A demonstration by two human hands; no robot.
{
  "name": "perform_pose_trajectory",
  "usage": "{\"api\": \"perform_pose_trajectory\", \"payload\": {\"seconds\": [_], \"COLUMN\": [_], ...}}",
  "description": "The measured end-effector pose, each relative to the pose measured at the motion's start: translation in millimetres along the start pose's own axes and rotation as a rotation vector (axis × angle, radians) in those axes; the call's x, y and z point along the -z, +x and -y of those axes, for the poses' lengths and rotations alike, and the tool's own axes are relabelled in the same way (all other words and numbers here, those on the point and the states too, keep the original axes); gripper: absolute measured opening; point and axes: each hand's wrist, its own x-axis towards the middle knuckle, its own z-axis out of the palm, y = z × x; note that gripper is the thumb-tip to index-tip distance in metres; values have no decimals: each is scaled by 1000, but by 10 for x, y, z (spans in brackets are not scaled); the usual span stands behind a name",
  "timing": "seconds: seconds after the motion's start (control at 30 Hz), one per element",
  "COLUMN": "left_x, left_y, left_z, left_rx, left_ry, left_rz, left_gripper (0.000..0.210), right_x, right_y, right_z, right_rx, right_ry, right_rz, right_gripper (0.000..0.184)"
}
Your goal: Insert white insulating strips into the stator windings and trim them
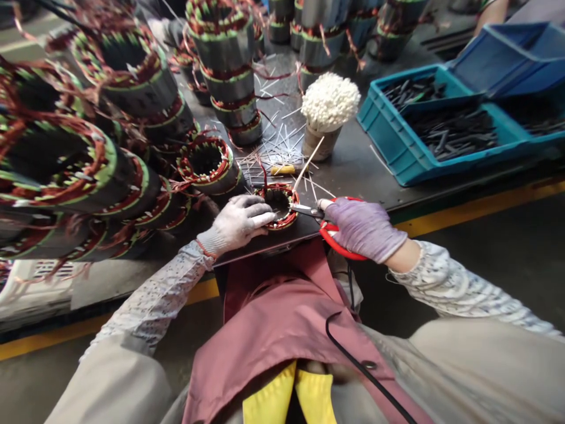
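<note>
Fingers of the right hand [362, 227] held red-handled scissors [314, 212]; the left hand's [238, 224] lay on the wound ring [285, 223], grip unclear. Close blade work wanted firm bracing.

Metal scissor blades [308, 210], glossy plastic handles [329, 238]

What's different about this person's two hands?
The left hand wears a whitish glove; the right hand wears a purple one. The left hand rests on the copper-wound ring, while the right hand grips red-handled scissors, their blades pointing towards that ring. Both forearms have pale, patterned sleeves.
</note>
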Motion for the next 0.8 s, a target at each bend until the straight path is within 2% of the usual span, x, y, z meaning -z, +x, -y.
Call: {"api": "perform_pose_trajectory", "payload": {"seconds": [0.1, 0.17, 0.23, 0.3, 0.37, 0.47, 0.57, 0.63, 0.73, 0.8], "left_x": [111, 222, 302, 299, 205, -1, -139, -148, 27, 308], "left_y": [-26, -27, 26, 147, 304, 479, 518, 498, 452, 421], "left_z": [-77, -251, -493, -710, -816, -761, -629, -571, -521, -503], "left_rx": [11, 45, 110, 167, 204, 189, 148, 151, 227, 306], "left_ry": [33, 144, 279, 323, 291, 236, 187, 136, -45, -236], "left_rz": [59, 68, 27, -3, 65, 204, 227, 233, 221, 104], "left_gripper": [30, 33, 40, 47, 51, 56, 62, 65, 68, 71], "right_x": [-35, -102, -167, -204, -202, -153, -135, -172, -292, -394], "right_y": [44, 50, 79, 147, 244, 385, 468, 466, 369, 281], "right_z": [-44, -108, -169, -199, -192, -159, -174, -216, -296, -349], "right_rx": [1, -64, -138, -149, -104, -40, -11, -7, -41, -83], "right_ry": [32, 55, 72, 90, 101, 106, 123, 143, 209, 277], "right_rz": [79, 98, 76, 27, -22, -39, 9, 45, 25, -27], "right_gripper": [45, 49, 50, 51, 51, 48, 47, 47, 46, 45]}}
